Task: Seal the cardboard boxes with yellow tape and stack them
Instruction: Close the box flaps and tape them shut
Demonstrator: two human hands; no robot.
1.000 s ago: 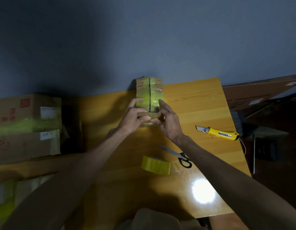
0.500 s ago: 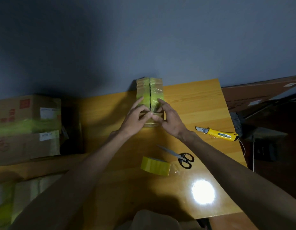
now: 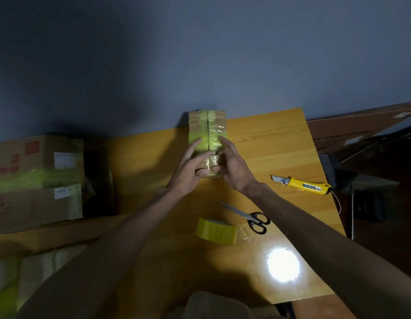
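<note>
Two narrow cardboard boxes (image 3: 208, 128) wrapped in yellow tape stand side by side against the wall at the back of the wooden table (image 3: 269, 146). A smaller taped box (image 3: 211, 163) sits in front of them. My left hand (image 3: 188, 168) and my right hand (image 3: 235, 168) flank it. The fingers of both hands stretch up along the taped boxes, and both thumbs press on the small box's front. A roll of yellow tape (image 3: 217, 231) lies nearer me on the table.
Black-handled scissors (image 3: 254, 218) lie beside the roll, and a yellow utility knife (image 3: 302, 184) lies at the right edge. Taped cardboard boxes (image 3: 38, 176) are stacked at the left. A dark brush (image 3: 327, 169) and a flat cardboard sheet (image 3: 361, 125) are at the right.
The fingers of both hands have slid upward from the small front box onto the taller taped boxes. The boxes, roll and tools have stayed in place.
</note>
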